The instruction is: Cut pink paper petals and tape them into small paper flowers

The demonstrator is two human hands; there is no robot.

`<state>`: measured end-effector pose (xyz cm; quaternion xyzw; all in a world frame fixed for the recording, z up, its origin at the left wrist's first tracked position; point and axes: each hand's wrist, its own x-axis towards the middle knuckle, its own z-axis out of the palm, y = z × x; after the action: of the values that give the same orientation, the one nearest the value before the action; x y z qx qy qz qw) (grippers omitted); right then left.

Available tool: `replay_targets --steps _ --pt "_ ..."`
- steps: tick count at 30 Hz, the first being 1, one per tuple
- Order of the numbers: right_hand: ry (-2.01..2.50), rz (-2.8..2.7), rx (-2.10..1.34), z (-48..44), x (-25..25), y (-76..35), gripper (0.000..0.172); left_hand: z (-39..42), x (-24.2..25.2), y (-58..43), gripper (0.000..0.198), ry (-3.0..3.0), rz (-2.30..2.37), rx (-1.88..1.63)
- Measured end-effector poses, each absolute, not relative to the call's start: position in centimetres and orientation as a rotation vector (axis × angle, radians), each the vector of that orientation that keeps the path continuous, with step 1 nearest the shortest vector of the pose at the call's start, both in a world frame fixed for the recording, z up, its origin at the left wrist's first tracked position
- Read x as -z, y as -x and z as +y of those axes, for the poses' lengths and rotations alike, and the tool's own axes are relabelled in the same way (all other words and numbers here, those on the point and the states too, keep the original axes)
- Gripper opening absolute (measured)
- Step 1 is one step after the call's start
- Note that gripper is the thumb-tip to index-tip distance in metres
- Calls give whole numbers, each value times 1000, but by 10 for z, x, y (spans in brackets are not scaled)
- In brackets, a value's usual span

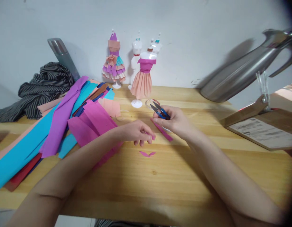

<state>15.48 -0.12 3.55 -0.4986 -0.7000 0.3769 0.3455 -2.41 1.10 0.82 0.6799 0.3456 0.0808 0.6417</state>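
My right hand point(177, 121) grips blue-handled thread snips point(161, 112), whose blades point up and to the left. My left hand point(140, 132) is closed in a pinch, with a tiny pink bit of crepe paper point(153, 137) at the fingertips. On the table just below lies a small pink paper piece point(148, 154) with two pointed ends, like a bow. A narrow pink strip point(165, 131) rests partly beneath my right hand. Behind my hands stands a small white dress form point(147, 56) wearing a pink top and a pleated peach skirt.
Sheets of coloured crepe paper point(48, 129) are heaped at left, beside a striped cloth point(45, 88) and a grey bottle point(63, 56). Another dressed form point(114, 60) stands at the back. A steel jug point(242, 69) and a cardboard box point(264, 126) stand at right.
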Motion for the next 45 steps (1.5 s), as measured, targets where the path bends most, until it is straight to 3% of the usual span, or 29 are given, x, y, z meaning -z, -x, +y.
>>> replay_targets --steps 6,18,21,27,33,37,40,45 --pt "1297 -1821 -998 -1 -36 -156 17 0 8 15 26 -1694 834 -66" --pt "1306 -1824 -1034 -7 -47 -158 17 -1 10 12 14 -1612 784 -277" --pt "1301 -1863 -1056 -6 -46 -159 16 -4 12 10 24 -1805 751 -292" --pt "1267 -1912 -1074 -4 -42 -159 15 -8 16 7 16 -2315 793 -416" --pt "1244 -1946 -1071 -5 -41 -161 14 -10 21 6 26 -2303 769 -472" --pt "1245 -1952 -1063 -6 -43 -163 14 -9 18 8 16 -2266 852 -501" --pt "1237 -1981 -1065 -6 -45 -164 14 -6 14 11 25 -2250 814 -531" --pt "1258 -2016 -1009 -5 -45 -165 16 -4 13 10 17 -2249 758 -474"
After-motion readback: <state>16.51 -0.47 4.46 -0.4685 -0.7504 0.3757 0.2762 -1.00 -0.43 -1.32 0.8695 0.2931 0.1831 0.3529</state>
